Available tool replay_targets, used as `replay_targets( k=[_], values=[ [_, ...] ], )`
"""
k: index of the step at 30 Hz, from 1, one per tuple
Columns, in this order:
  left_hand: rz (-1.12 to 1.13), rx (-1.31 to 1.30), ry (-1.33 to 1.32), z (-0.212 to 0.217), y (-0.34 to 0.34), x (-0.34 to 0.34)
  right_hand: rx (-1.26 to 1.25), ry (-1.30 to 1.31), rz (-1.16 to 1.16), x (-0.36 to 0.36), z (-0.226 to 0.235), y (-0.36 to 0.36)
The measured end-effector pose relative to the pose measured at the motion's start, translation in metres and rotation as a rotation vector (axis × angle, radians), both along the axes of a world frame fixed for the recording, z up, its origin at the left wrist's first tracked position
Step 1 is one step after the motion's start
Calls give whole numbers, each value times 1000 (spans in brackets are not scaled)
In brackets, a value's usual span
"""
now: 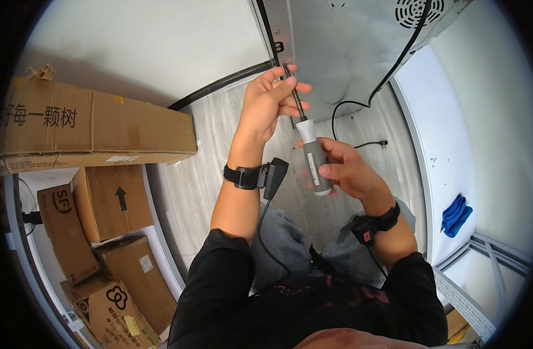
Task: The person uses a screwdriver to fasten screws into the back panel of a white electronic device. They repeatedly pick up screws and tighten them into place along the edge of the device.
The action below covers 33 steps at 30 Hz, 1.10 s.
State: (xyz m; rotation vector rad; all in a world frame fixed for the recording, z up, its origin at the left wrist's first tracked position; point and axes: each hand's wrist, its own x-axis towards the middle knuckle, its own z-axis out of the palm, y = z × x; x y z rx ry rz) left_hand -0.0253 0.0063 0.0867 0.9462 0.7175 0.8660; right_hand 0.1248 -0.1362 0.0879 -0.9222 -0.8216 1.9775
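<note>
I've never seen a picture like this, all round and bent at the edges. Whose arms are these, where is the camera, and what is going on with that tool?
The camera sits on a person's head and looks down, so the arms rising from the bottom edge are that person's own. Its wide lens bends straight lines near the rim.

The right hand grips the grey handle of a screwdriver. The left hand steadies its thin black shaft, whose tip meets the edge of a grey metal appliance panel. Both wrists wear black straps with small devices and cables.

A black power cord hangs from the panel to the pale wooden floor. Cardboard boxes are stacked to the left, and a blue cloth lies to the right.
</note>
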Motion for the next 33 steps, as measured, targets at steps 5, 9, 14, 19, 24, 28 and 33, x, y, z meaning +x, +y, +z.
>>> replay_targets(
  k=[5, 9, 14, 19, 24, 28, 33],
  values=[
    [8, 57, 53, 0, 1, 2, 33, -66, 47, 2, -15, -1],
    [24, 33, 16, -2, 1, 1, -94, 241, -29, -2, -9, 2],
    [18, 63, 82, 2, -2, 3, 62, -146, -17, 2, -13, -3],
    [2, 112, 86, -6, 0, 1, -41, 149, 6, 0, -16, 0],
    [-1, 56, 30, -3, 0, -2, -110, 253, 1, 3, -7, 2],
    [14, 47, 70, 2, 0, 1, 6, 114, 27, 9, -15, 0],
    [14, 69, 57, -6, 3, 0, 9, 140, -62, 5, -29, -3]
  ],
)
